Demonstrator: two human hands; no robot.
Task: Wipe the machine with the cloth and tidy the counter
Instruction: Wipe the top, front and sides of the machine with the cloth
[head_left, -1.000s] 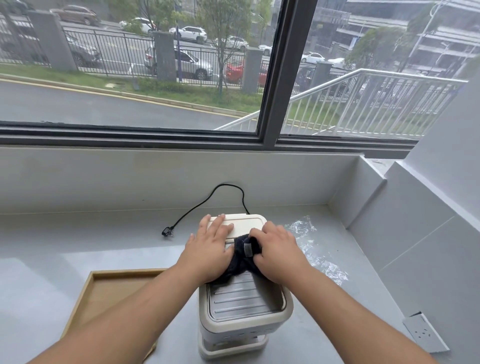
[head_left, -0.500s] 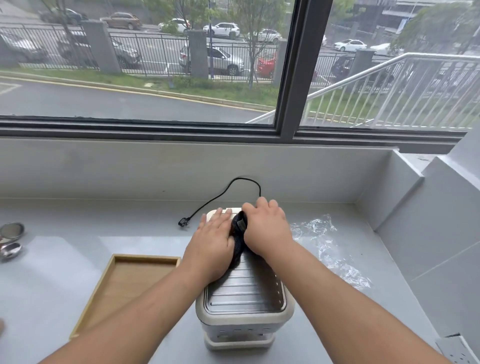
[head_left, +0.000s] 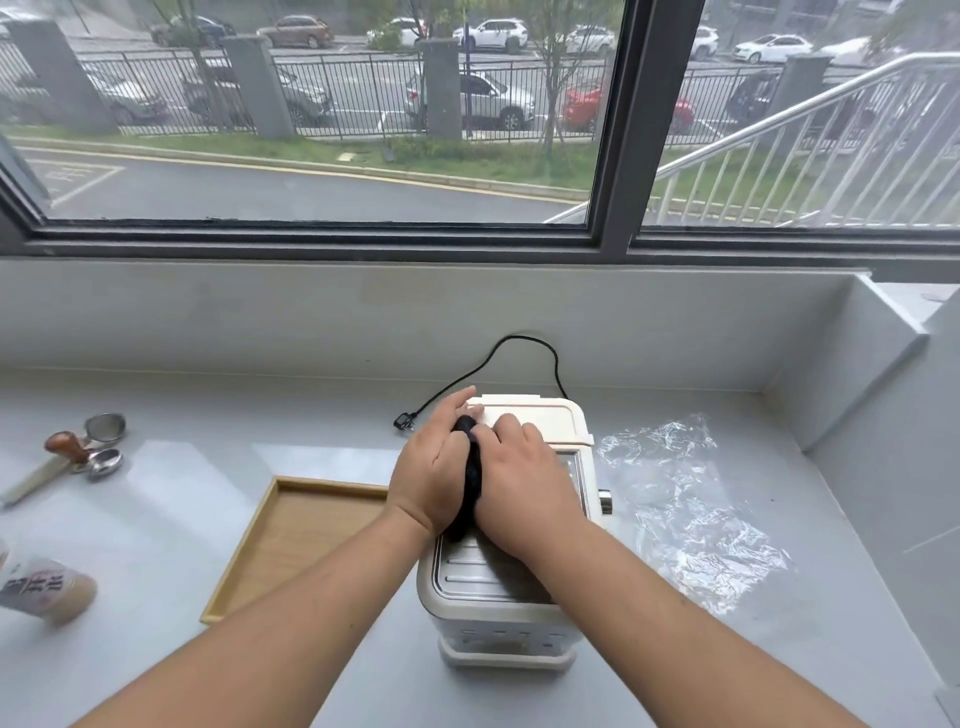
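Here both hands press a dark cloth (head_left: 471, 475) on top of the cream machine (head_left: 519, 519): the left hand (head_left: 436, 480) lies flat with fingers extended, the right hand (head_left: 522, 491) curls its fingers over the cloth. A wooden tray (head_left: 291, 540) sits just left on the counter (head_left: 182, 519).

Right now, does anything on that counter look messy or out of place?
Yes. A crumpled sheet of clear plastic wrap lies loose on the counter right of the machine. The machine's black cord trails unplugged behind it. At the left edge, a small packet lies on its side.
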